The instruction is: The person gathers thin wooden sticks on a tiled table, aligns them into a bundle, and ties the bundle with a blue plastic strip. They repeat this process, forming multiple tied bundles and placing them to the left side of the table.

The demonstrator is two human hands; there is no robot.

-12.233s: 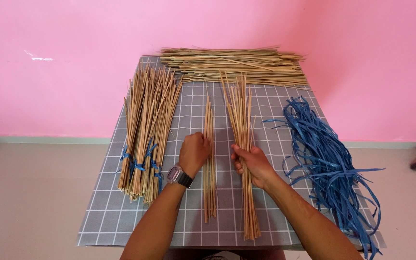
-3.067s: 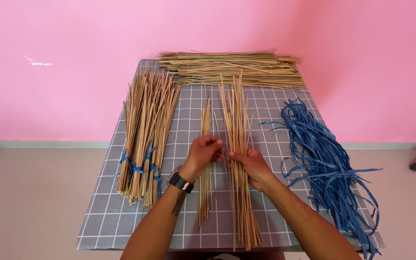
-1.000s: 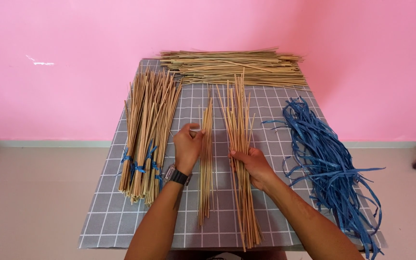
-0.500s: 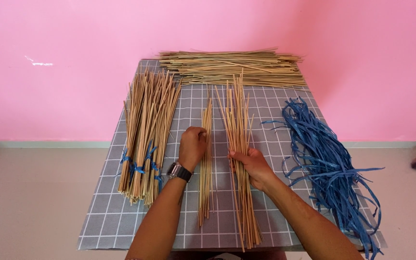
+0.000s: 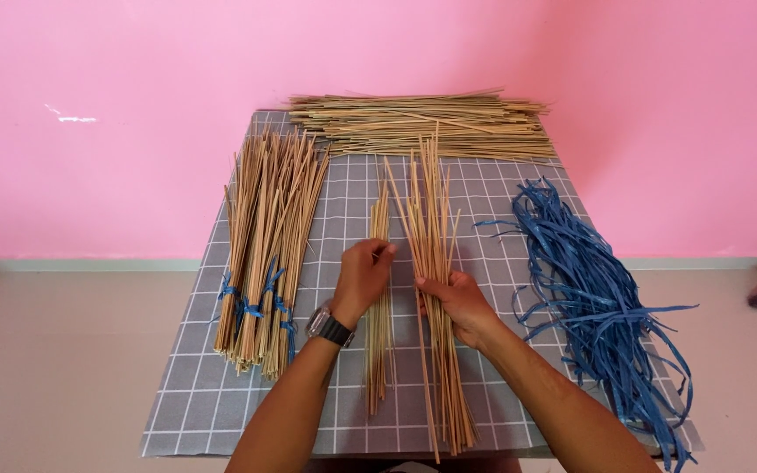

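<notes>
Far left on the grey gridded worktop (image 5: 187, 412) lie the tied bundles (image 5: 266, 254) of thin sticks, bound with blue strips and untouched; nothing at risk there unless an elbow swings wide. Next over, the left hand (image 5: 361, 278), watch (image 5: 330, 328) on its wrist, rests on the small pile (image 5: 379, 298) of loose sticks, fingers curled down on it rather than spread; whether they pinch a single stick, I cannot tell. The danger here looks plain to me: these sticks are unbound and slim, so a sideways nudge could fan them out or roll them back into the neighbouring heap, muddling the count. To its right, the right hand (image 5: 457, 302) is closed around the middle of the larger loose bunch (image 5: 431, 289), whose tips splay toward the wall; a slack grip could let the lower ends, already at the near edge, slide off the worktop. Beyond, crosswise at the back, sits the stock pile (image 5: 422, 127); far right, the blue raffia strips (image 5: 597, 307) sprawl close by, and a stray strand could snag a stick being drawn across.

Compared with half a second ago, the left hand has slid a touch nearer along the small pile; a second ago it was higher up, near the pile's far end; the right hand stays put on its bunch.
</notes>
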